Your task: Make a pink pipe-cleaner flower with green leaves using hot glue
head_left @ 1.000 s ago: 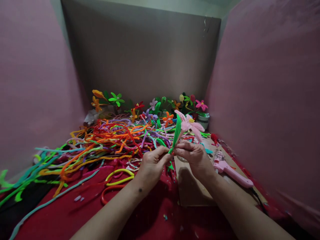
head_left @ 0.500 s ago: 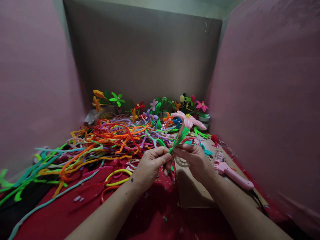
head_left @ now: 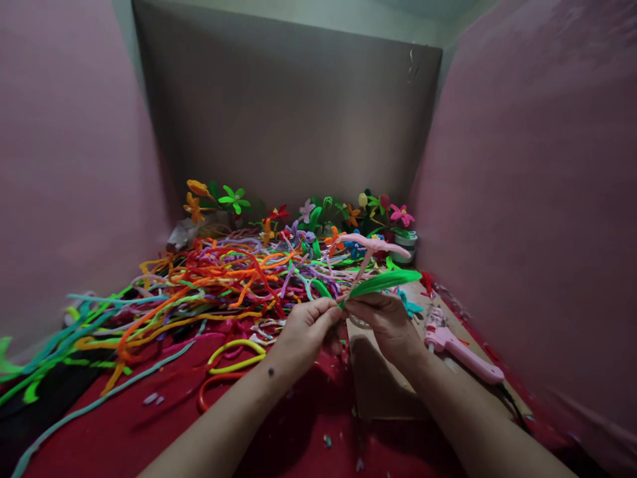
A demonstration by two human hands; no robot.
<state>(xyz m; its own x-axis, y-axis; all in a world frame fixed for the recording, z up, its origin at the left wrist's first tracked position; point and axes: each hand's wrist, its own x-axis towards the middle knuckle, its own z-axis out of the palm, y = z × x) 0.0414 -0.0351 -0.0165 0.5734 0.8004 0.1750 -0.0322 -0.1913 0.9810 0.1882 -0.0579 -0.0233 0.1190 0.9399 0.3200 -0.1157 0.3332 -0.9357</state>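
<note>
Green, pointed, fuzzy-wire leaf [head_left: 385, 284]: long axis runs right and slightly up from the fingertips, over the right hand [head_left: 391, 323], which is nearer and pinches its base. Left hand [head_left: 308, 328] pinches low on the stem [head_left: 363, 269] of the pink, fuzzy-wire flower [head_left: 373, 245], bloom above leaf. Exact contact hidden.

Lettering and markings — no text, label, brand name, number or sign is legible on any surface or object in view.
</note>
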